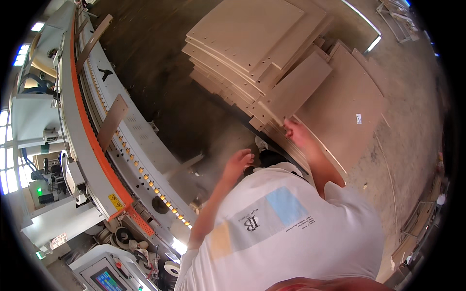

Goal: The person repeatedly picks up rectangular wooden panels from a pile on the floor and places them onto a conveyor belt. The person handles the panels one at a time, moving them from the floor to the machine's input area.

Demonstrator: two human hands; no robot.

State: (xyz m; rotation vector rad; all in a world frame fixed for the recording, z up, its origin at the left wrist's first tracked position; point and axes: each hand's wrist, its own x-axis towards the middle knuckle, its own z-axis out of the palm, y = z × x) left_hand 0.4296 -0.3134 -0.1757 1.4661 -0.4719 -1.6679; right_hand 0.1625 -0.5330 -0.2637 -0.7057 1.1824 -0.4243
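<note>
My right hand [296, 133] pinches the near corner of a narrow brown board [298, 89]. That board is tilted and lies against a stack of larger brown panels [247, 31] with small holes along their edges. My left hand [240, 161] hangs in front of my body, its fingers curled, with nothing visible in it. To the right of my right hand, a wide brown panel [340, 111] with a small white label leans beside the stack.
On my left runs a long machine with an orange rail [87, 116] and a row of yellow rollers [141, 169]. Two brown strips, one of them the nearer strip [112, 121], stick out from it. A control screen [108, 280] stands at the lower left.
</note>
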